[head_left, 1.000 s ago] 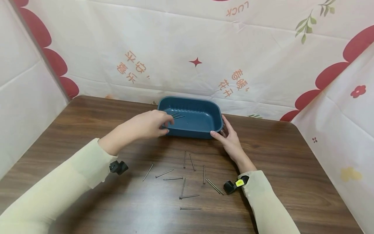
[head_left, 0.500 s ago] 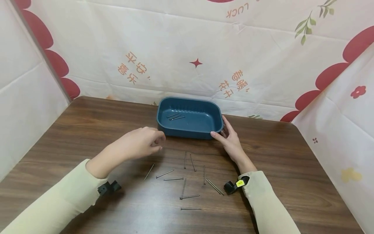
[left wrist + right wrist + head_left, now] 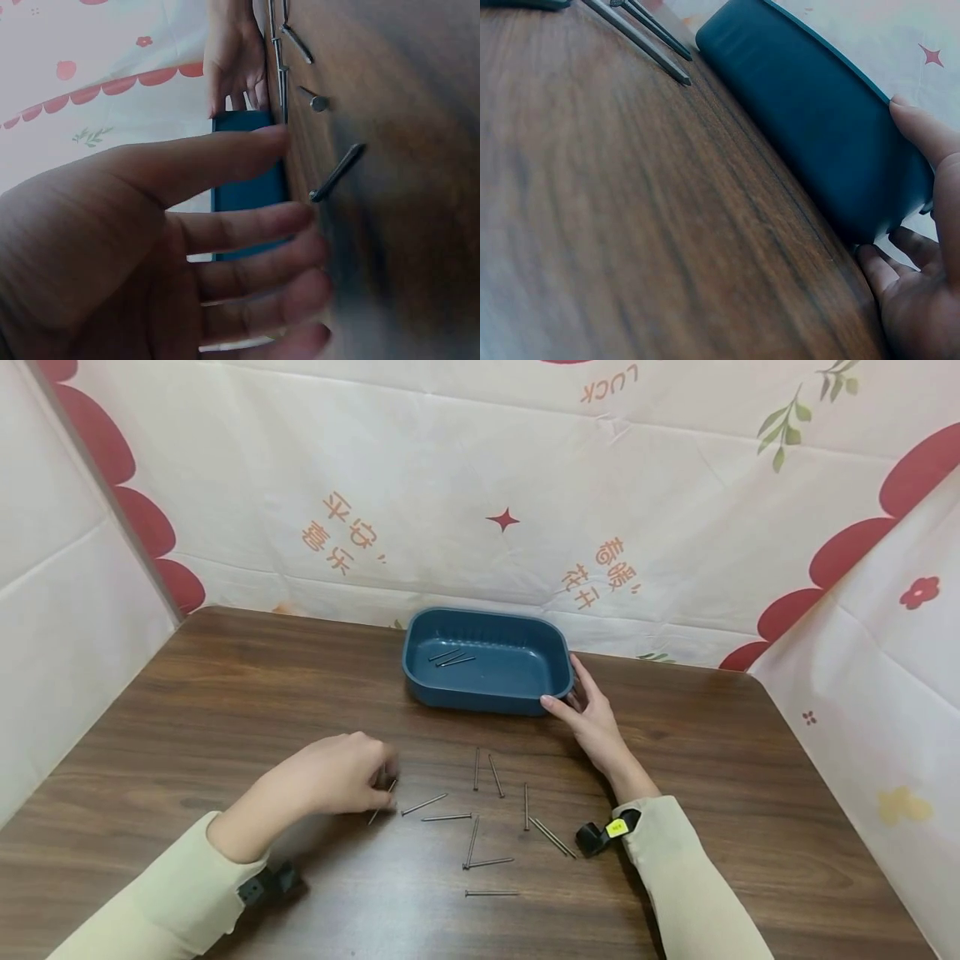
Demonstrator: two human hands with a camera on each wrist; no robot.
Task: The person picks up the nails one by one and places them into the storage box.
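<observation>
My left hand is low over the table, at the leftmost loose nail. Its thumb and fingers stand apart in the left wrist view, where a nail lies on the wood near the fingertips. Contact between hand and nail cannot be made out. At the back of the table sits a blue plastic basin with several nails lying in its left part. My right hand holds the basin's right end, thumb at the rim and fingers low around the outer wall.
Several more nails are scattered on the wooden table in front of the basin, among them one nail nearest me and a close pair by my right wrist. A printed white cloth hangs behind the table.
My left hand has come away from the basin, moving toward me and left, down to the leftmost loose nail. Nails it had covered in the basin now show. The right hand stays put.
</observation>
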